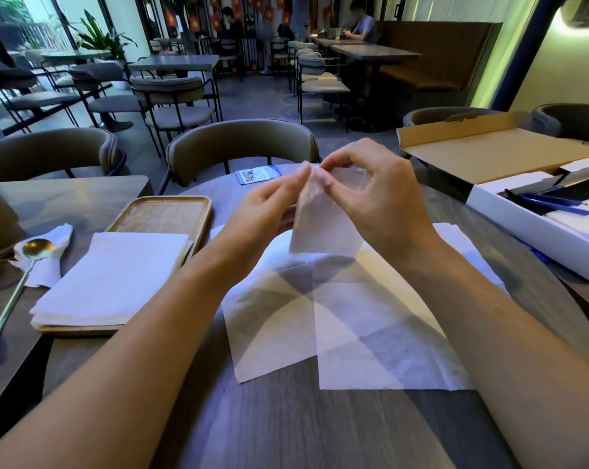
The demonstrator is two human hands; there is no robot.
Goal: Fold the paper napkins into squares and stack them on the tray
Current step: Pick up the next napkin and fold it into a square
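Both hands hold one thin white paper napkin (323, 228) up in the air above the table's middle. My left hand (269, 204) pinches its top left corner and my right hand (377, 194) pinches the top edge beside it; the sheet hangs down between them. Beneath it, unfolded napkins (347, 319) lie spread flat and overlapping on the dark table. To the left, a wooden tray (164, 214) carries a stack of folded white napkins (113, 275) on its near half.
A gold spoon (19, 279) rests on a crumpled napkin at the far left. A QR-code card (257, 174) lies at the table's far edge. An open white box with blue tools (540, 211) and a cardboard lid sit at the right. Chairs stand beyond the table.
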